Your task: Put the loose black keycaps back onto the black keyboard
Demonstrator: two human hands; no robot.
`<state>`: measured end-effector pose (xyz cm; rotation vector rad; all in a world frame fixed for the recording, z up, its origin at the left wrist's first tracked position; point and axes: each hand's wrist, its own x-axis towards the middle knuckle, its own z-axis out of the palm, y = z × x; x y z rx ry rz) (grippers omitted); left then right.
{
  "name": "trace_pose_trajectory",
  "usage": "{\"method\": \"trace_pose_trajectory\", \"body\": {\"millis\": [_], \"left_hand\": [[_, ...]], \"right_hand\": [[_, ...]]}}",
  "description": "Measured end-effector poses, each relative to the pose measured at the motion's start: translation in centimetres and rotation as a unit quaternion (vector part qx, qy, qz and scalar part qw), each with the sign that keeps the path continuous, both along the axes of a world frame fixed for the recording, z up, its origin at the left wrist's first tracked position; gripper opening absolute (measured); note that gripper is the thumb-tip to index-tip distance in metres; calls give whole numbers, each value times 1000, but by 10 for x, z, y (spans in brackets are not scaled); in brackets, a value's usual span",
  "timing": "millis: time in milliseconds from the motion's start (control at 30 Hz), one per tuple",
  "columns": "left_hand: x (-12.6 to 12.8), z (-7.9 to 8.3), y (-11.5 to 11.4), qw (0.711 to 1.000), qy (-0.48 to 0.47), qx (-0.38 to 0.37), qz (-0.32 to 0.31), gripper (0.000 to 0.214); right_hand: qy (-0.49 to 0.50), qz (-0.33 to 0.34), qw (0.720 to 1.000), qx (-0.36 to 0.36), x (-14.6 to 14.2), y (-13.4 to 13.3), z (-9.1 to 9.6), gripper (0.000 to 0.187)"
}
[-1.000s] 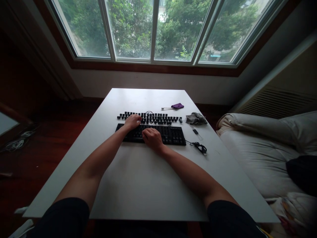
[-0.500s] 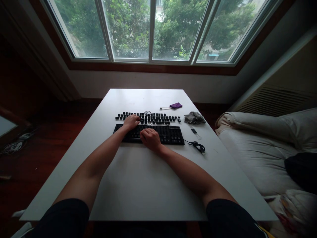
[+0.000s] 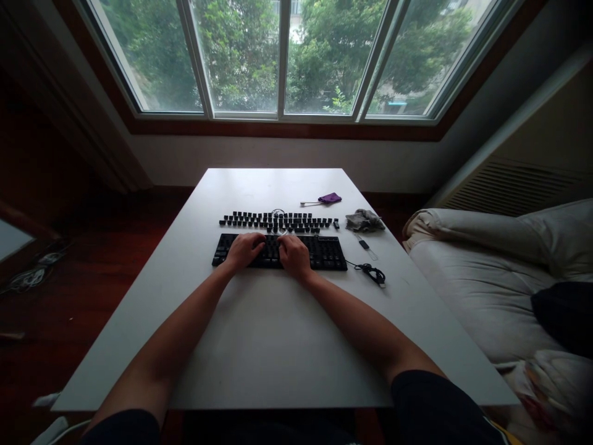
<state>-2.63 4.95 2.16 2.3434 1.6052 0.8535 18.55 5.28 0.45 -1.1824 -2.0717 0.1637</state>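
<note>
A black keyboard [image 3: 324,252] lies across the white table, with many of its keys bare of detail at this distance. Over its left-centre part is my left hand [image 3: 245,251], fingers curled with thumb and fingertips close together; whatever they pinch is too small to make out. My right hand [image 3: 295,256] rests on the middle of the keyboard, its fingers bent and drawn together at the keys, and their tips are partly hidden. Behind the keyboard, loose black keycaps [image 3: 296,222] stand in rows, just beyond both hands.
A coiled black cable [image 3: 372,272] runs from the keyboard's right side. Close by lie a wire keycap puller [image 3: 365,247], a grey crumpled cloth [image 3: 364,220], and a purple cloth [image 3: 330,198] with a thin stick. A padded sofa [image 3: 472,284] borders the table [image 3: 259,346] on the right.
My left hand has drawn back from the keycap rows onto the keyboard. My right hand has shifted slightly right and forward on the keys.
</note>
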Motion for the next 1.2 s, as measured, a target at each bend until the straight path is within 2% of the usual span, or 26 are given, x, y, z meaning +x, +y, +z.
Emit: {"method": "trace_pose_trajectory", "body": {"millis": [167,333,733,933,1200], "left_hand": [[2,-7,-9,999,42,-5,-22,24],[3,-12,-16,998,59,12,-19,24],[11,-19,-26,999,16,28,3,22],[12,-16,-27,1000,10,5,18,20],[19,-16,-40,998,22,22,64,18]], "right_hand": [[1,10,1000,6,-5,-7,-1,24],[-14,12,1000,11,-8,-11,-3,22],[-81,17,996,32,-7,-23,-9,19],[-133,35,989,44,-5,-32,-8,17],[-92,51,994,16,2,-37,-5,27]]}}
